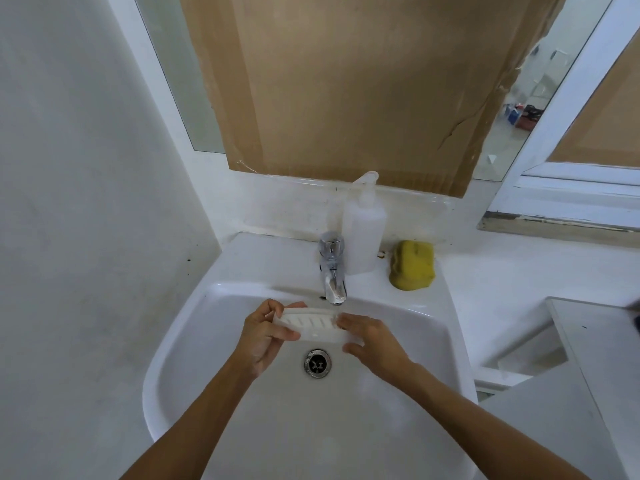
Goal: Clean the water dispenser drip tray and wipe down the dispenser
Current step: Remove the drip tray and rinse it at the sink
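A white slotted drip tray [313, 325] is held over the white sink basin [194, 344], just under the chrome tap [331, 271]. My left hand [265, 336] grips the tray's left end, thumb on the front edge and fingers behind it. My right hand [375, 342] holds the right end, fingers curled over the top and thumb below. Whether water runs from the tap is unclear. The dispenser itself is not in view.
A yellow sponge [412, 265] lies on the sink ledge right of the tap. A white squeeze bottle [363, 233] stands behind the tap. The drain [317, 363] sits below the tray. Cardboard [346, 88] covers the mirror. A grey surface [588, 344] juts in at right.
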